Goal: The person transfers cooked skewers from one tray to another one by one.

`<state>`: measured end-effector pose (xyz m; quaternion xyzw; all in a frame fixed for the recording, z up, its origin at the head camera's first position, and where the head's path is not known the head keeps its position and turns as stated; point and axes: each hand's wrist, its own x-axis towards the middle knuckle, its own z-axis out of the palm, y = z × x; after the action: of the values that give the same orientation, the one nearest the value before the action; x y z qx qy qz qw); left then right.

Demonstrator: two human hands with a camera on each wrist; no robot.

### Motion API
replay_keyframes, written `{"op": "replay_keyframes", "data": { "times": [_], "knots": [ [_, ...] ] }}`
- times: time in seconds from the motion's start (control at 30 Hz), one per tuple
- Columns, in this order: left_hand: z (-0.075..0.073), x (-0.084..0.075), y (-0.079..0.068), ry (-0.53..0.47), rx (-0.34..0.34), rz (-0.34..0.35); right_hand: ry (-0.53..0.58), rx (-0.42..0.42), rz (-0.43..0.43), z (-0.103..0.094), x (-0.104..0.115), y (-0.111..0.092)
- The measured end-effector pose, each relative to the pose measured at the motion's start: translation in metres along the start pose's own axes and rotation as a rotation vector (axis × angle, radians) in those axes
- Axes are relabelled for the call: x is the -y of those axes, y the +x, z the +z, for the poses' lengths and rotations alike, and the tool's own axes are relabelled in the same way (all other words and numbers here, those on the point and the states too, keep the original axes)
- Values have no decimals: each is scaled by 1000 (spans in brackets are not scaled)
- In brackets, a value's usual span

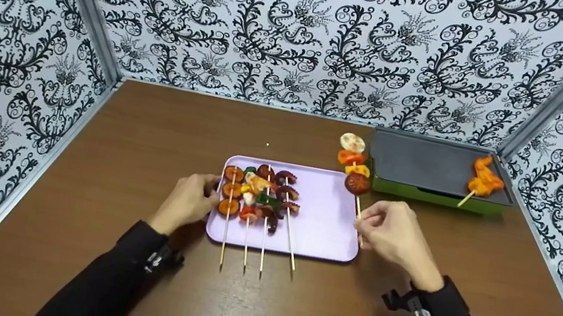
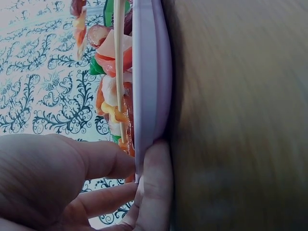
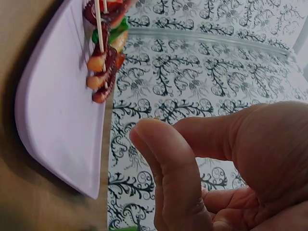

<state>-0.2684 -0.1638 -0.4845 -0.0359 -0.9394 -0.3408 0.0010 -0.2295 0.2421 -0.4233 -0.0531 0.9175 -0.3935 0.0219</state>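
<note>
My left hand (image 1: 185, 202) grips the left rim of a pale purple tray (image 1: 326, 218). In the left wrist view the thumb lies on the rim (image 2: 149, 96) and a finger (image 2: 156, 187) is under it. Several toy food skewers rest side by side on the tray: one of orange-brown slices (image 1: 232, 190), mixed ones (image 1: 255, 183), and one of dark red octopus-like pieces (image 1: 285, 193). Over the tray's right edge, my right hand (image 1: 398, 236) pinches the stick of a skewer (image 1: 356, 183) with white, red, yellow and brown pieces. The right wrist view shows the fingertips (image 3: 159, 134), its stick hidden.
A green grill (image 1: 426, 194) with a dark grey top stands behind and right of the tray. On its right end lies an orange chicken-wing-like skewer (image 1: 485, 176), stick overhanging the front. Patterned walls (image 1: 304, 29) enclose the brown table (image 1: 149, 117) at back and sides.
</note>
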Motion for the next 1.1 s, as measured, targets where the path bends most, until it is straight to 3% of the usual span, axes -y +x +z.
{"op": "replay_keyframes", "data": {
  "times": [0.37, 0.63, 1.1],
  "knots": [
    [-1, -1, -1, -7, -3, 2, 77, 55, 5, 19, 1, 0],
    [1, 0, 1, 4, -8, 22, 12, 56, -43, 30, 4, -2],
    [0, 1, 0, 7, -7, 26, 9, 81, -20, 44, 7, -6]
  ]
}}
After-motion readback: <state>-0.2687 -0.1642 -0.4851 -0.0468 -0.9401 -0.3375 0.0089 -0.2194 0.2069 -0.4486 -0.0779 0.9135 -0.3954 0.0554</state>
